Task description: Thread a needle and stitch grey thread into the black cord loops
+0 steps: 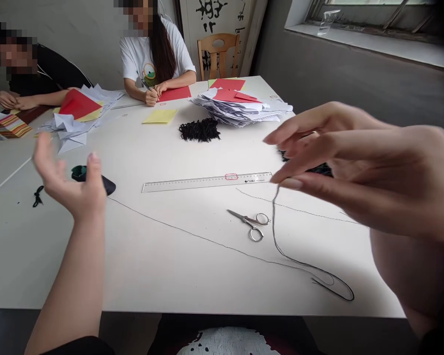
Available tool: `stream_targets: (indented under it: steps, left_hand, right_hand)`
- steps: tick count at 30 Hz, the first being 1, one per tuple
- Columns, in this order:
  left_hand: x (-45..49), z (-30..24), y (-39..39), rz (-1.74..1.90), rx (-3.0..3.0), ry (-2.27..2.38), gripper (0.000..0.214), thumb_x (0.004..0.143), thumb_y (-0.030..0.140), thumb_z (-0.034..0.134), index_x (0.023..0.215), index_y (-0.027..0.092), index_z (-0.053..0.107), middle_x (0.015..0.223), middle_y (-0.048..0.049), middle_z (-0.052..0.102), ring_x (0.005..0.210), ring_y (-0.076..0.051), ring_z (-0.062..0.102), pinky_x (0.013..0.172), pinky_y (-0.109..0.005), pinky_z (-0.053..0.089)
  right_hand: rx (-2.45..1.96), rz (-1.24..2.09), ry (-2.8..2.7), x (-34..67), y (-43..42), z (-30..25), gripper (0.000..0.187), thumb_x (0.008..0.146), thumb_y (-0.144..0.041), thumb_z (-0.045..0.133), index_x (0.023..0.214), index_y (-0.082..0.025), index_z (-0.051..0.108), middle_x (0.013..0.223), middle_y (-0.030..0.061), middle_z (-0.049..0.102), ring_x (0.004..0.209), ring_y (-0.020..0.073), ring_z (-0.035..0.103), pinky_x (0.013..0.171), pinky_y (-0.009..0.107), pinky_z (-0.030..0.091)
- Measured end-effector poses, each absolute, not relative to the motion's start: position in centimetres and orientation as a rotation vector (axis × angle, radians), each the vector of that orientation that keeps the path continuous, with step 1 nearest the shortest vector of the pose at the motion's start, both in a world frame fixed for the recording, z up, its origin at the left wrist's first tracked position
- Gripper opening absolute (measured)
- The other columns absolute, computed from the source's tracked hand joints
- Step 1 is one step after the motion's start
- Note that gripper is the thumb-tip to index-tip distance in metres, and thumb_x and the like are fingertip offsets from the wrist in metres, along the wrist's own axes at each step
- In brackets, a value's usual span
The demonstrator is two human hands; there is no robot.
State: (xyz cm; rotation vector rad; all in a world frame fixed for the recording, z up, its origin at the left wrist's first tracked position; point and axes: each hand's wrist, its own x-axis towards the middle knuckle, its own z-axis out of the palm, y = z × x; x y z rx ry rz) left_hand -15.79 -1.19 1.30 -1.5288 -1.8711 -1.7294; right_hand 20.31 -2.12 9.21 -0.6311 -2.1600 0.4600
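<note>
pinching dark thread [274, 217], right hand [370, 167] raised

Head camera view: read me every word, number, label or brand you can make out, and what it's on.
Clear ruler: scale numbers and a small dark print, too small to read.
Calligraphy hanging: black brush characters, too cut off and blurred to read.
Nothing can be quoted.

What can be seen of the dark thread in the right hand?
The thread is thin, soft-looking and dark grey to black. It appears to hang from the fingers of the right hand, drops in a slack curve to the white table, and lies there in a loose loop with free ends, right of the scissors.
</note>
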Motion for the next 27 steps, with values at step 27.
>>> stream_targets:
  steps: [27]
  left_hand:
    - [-1.0,3.4,-3.3,-2.235,-3.217,-2.213,0.010,0.080,0.026,0.071,0.077,0.018,0.075,0.077,-0.0048,0.074,0.075,-0.019,0.070,0.074,-0.030,0.057]
  right_hand:
    - [-0.861,1.191,-1.601,19.3,0.9,5.1,0.017,0.074,-0.037,0.076,0.071,-0.021,0.071,0.072,0.0031,0.063,0.053,0.0075,0.043,0.044,0.024,0.038]
